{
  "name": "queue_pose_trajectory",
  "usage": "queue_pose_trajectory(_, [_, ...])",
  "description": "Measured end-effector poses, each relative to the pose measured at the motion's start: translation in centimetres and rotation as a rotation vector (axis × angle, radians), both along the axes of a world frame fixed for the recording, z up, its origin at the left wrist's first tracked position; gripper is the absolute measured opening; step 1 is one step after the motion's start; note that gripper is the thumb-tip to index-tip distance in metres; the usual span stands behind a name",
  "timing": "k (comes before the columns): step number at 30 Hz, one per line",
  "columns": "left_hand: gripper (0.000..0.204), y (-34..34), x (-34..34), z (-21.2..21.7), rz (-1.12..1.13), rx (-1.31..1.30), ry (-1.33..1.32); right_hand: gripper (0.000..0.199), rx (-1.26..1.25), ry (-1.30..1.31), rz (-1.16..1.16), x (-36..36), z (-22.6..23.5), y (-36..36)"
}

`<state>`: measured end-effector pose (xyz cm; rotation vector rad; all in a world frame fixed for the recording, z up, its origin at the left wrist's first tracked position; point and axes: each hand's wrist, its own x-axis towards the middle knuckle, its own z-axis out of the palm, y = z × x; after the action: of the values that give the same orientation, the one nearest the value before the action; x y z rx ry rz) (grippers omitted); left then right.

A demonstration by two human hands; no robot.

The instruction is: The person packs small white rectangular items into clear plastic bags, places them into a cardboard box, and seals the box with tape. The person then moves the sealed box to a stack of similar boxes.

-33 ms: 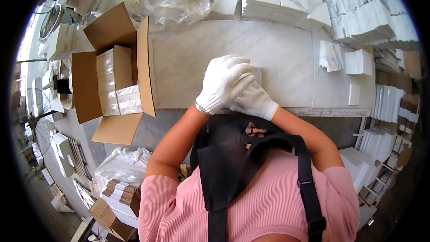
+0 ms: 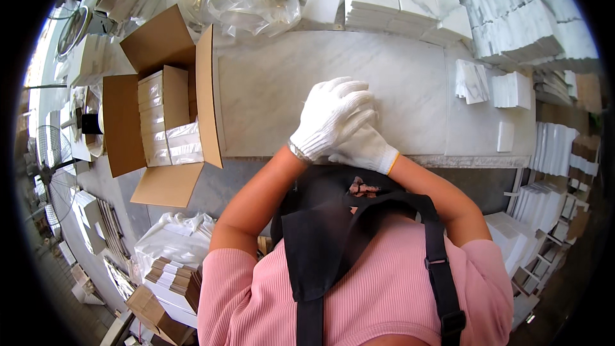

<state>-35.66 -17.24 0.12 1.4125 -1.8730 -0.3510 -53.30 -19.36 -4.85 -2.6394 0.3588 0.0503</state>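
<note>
"Starting with the grip, what is held?"

"That cannot be told. The gloved left hand (image 2: 337, 115) is laid over the right hand (image 2: 364, 148), its fingers bent, and anything under them is hidden."

"Where are they?"

"Both are found close together, by the near edge of the table (image 2: 272, 93), the nearest thing to them."

"How can it be done well?"

"Fingers should be kept soft, and nothing should be squeezed hard."

"And farther out?"

"The open box (image 2: 121, 125) is set to the left, the small pale tiles (image 2: 473, 81) to the right. Neither should be bumped by elbows."
</note>
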Motion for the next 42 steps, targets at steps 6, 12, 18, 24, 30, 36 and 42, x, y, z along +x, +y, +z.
queue_pose_trajectory(6, [0.04,0.9,-0.3,-6.1,-0.137,0.108,-0.212,0.028,0.29,-0.347,0.113,-1.3,-1.6,0.0])
queue_pose_trajectory(12, [0.046,4.1,2.4,-6.3,-0.195,0.113,-0.28,0.035,1.197,-0.001,-0.279,-3.4,3.2,-1.3])
queue_pose_trajectory(18, [0.051,5.4,2.5,-5.8,-0.176,0.145,-0.341,0.04,0.887,-0.119,-0.498,-4.1,9.2,-10.6])
queue_pose_trajectory(24, [0.047,4.9,2.9,-5.1,-0.201,0.149,-0.35,0.063,-0.075,-0.28,-0.524,-0.3,13.4,-27.8])
queue_pose_trajectory(30, [0.045,4.3,3.0,-4.8,-0.222,0.112,-0.335,0.066,-0.522,0.016,-0.617,0.3,7.9,-42.4])
queue_pose_trajectory(36, [0.049,4.8,3.2,-6.1,-0.257,0.166,-0.404,0.055,-0.642,-0.195,-0.613,1.5,3.7,-44.1])
queue_pose_trajectory(42, [0.048,4.5,3.2,-5.3,-0.241,0.19,-0.329,0.057,-0.647,-0.122,-0.583,2.7,7.0,-45.1])
